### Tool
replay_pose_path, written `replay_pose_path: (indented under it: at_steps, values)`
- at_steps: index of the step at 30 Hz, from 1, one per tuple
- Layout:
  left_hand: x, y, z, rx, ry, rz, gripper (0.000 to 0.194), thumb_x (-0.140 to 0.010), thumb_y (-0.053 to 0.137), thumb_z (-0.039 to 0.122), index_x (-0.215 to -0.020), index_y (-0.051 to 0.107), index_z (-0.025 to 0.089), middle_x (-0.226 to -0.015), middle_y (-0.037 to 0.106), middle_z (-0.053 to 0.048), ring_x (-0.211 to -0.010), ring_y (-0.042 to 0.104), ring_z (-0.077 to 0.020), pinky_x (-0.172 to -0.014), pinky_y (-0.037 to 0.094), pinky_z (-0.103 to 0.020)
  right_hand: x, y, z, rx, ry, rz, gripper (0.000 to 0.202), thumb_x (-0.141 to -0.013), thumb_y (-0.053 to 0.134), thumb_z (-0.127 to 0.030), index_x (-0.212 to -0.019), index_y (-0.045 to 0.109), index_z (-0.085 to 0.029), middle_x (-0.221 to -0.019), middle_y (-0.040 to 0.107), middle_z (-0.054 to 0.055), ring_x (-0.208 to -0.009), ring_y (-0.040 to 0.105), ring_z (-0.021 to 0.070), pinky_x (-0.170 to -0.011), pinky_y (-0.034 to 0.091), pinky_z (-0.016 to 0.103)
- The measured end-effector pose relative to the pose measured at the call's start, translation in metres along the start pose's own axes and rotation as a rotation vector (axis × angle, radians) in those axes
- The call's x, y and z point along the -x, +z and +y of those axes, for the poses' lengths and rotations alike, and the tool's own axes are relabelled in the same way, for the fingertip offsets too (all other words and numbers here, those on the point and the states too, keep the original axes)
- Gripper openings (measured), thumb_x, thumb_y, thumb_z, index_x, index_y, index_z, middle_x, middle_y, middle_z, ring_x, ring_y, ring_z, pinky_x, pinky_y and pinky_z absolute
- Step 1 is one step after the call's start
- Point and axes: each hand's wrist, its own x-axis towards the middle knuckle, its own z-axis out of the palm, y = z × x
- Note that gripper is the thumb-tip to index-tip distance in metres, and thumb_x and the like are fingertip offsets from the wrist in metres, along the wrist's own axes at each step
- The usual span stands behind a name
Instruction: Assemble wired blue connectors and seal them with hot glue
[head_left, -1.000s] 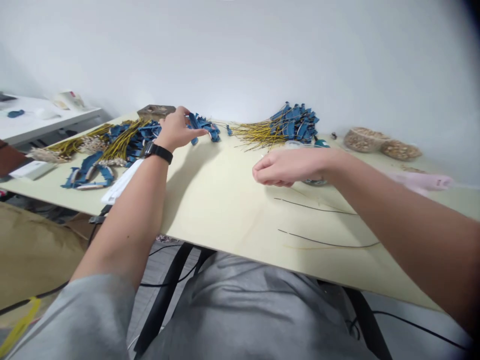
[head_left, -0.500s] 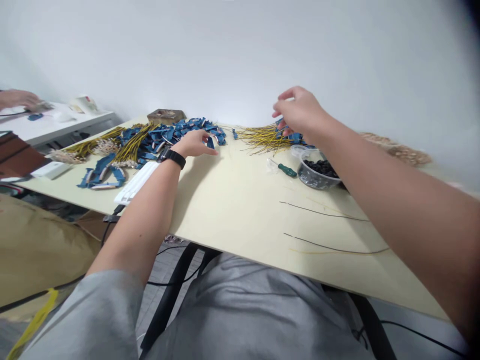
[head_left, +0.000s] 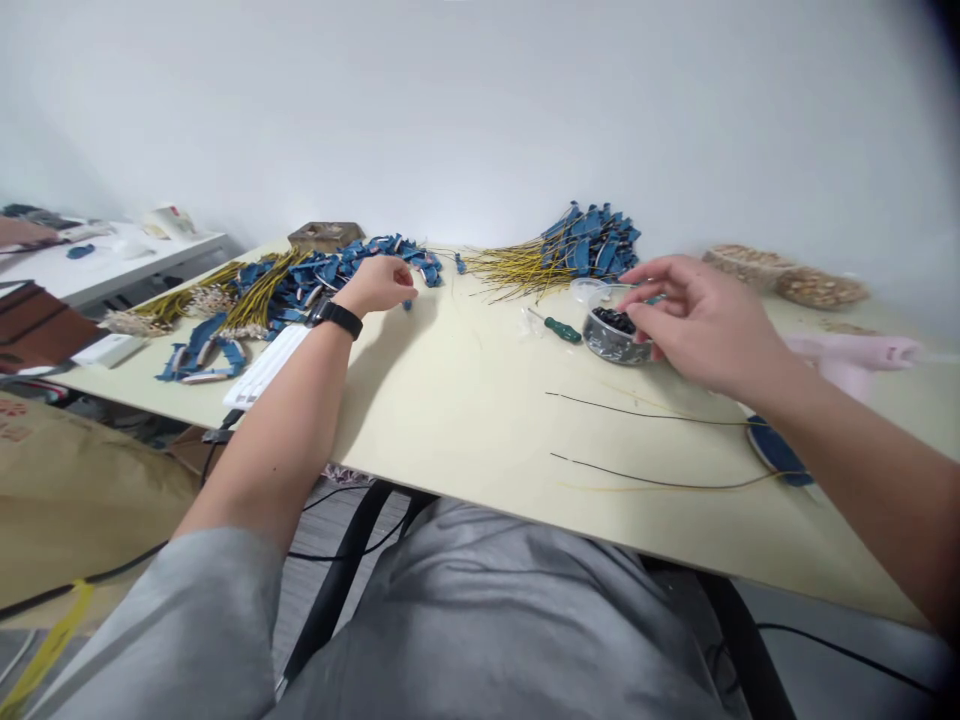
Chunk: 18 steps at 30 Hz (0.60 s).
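My left hand (head_left: 381, 285) is closed, with a small blue fabric-like piece (head_left: 407, 304) at its fingertips. It hovers beside a heap of blue pieces (head_left: 330, 268) with yellow wires (head_left: 266, 285). My right hand (head_left: 694, 318) has its fingers curled but apart, at the rim of a clear plastic tub (head_left: 619, 348) of small black parts (head_left: 615, 320). Nothing shows between its fingertips. A bundle of blue pieces (head_left: 592, 240) with yellow wires stands behind the tub. Under my right forearm lies a blue piece (head_left: 776, 450) with black and yellow wires.
A green-handled screwdriver (head_left: 562, 330) lies left of the tub. At the right are a pink glue gun (head_left: 855, 355) and bags of tan pieces (head_left: 821, 288). A white power strip (head_left: 266, 368) lies near my left forearm. Another person's hand (head_left: 26, 233) is at the far-left table.
My right hand has moved down and right, from above the wire bundle to the tub. My left hand has shifted slightly and its fingers have closed further around the blue piece.
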Motion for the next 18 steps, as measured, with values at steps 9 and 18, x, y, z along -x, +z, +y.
replay_pose_path:
  at_steps: [9,18]
  values:
    - [0.004,0.052,0.056,-0.019,0.420,-0.271,0.014,-0.083,0.076,0.020,-0.091,0.087,0.021,-0.106,0.084,-0.010,-0.095,0.073,-0.0266,-0.094,0.056,-0.041,0.022,0.015,0.020,-0.199,-0.018,0.016,0.026,-0.084,0.077,-0.018,-0.108,0.076,-0.028,-0.096,0.080,0.006,-0.062,0.063,0.0187,-0.056,0.050,0.036]
    - [0.015,0.047,0.081,0.146,0.486,-0.088,0.015,-0.081,0.066,0.012,-0.081,0.059,0.025,-0.093,0.070,-0.009,-0.090,0.064,-0.0271,-0.089,0.056,-0.051,0.027,0.012,0.025,-0.172,-0.014,0.024,0.024,-0.084,0.080,-0.021,-0.106,0.078,-0.031,-0.095,0.079,0.006,-0.066,0.066,0.0217,-0.061,0.056,0.039]
